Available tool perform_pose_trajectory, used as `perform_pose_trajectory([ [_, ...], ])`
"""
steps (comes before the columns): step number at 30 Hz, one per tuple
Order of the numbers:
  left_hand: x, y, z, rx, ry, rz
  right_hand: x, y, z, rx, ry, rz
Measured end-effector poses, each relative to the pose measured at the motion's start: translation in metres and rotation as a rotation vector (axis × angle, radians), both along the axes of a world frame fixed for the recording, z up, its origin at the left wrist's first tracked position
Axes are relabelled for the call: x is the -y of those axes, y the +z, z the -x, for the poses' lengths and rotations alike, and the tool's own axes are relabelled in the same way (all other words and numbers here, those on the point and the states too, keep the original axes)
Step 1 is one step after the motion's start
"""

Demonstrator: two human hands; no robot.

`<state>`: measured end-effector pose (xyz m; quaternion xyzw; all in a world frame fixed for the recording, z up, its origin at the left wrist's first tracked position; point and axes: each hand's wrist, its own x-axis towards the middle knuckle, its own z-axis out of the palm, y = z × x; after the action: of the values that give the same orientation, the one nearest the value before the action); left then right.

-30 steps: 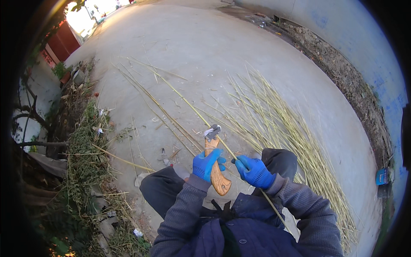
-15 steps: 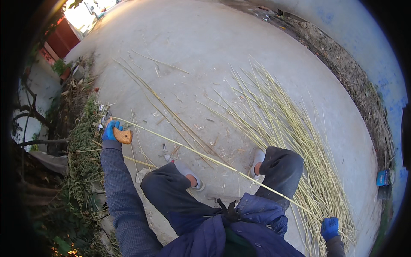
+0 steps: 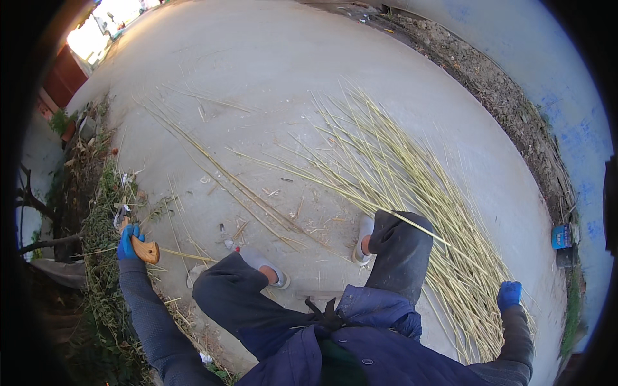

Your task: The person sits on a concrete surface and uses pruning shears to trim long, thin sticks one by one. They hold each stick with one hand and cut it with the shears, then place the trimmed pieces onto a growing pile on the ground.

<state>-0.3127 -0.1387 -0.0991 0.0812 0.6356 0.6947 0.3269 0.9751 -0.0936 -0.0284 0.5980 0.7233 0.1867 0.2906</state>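
Note:
My left hand, in a blue glove, is closed around a tool with a curved wooden handle. Its far end lies among the greenery, and its kind does not show clearly. My right hand, also gloved in blue, is at the lower right edge of a big heap of long yellow-green stalks. It looks rounded, but its fingers are hidden, so whether a stalk is in it cannot be seen. One long stalk slants over my right knee, its far end reaching left past the heap.
Several thin stalks and scraps lie on the concrete ground ahead of my feet. Cut weeds border the left side. A blue can stands by the wall at the right.
The long stalk that stretched between my hands has left the left hand's side and shifted right, toward the heap. Both arms remain spread wide; the whole view has turned slightly.

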Motion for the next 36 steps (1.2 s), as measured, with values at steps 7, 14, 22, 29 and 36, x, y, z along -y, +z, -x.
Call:
perform_pose_trajectory([
  [7, -0.076, 0.015, -0.181, 0.020, -0.243, 0.090, -0.031, -0.019, -0.001, 0.182, -0.348, 0.064],
  [14, -0.125, 0.055, -0.292, 0.114, -0.401, 0.054, -0.101, -0.064, 0.016, 0.294, -0.504, 0.025],
  [22, -0.147, 0.050, -0.329, -0.028, -0.325, 0.001, -0.344, -0.099, 0.332, -0.324, 0.244, 0.024],
  [29, -0.145, 0.068, -0.337, 0.088, -0.213, 0.103, -0.354, -0.231, 0.621, -0.510, 0.411, 0.472],
  [36, -0.149, 0.098, -0.336, 0.303, -0.389, 0.260, -0.268, -0.366, 0.724, -0.538, 0.228, 0.627],
])
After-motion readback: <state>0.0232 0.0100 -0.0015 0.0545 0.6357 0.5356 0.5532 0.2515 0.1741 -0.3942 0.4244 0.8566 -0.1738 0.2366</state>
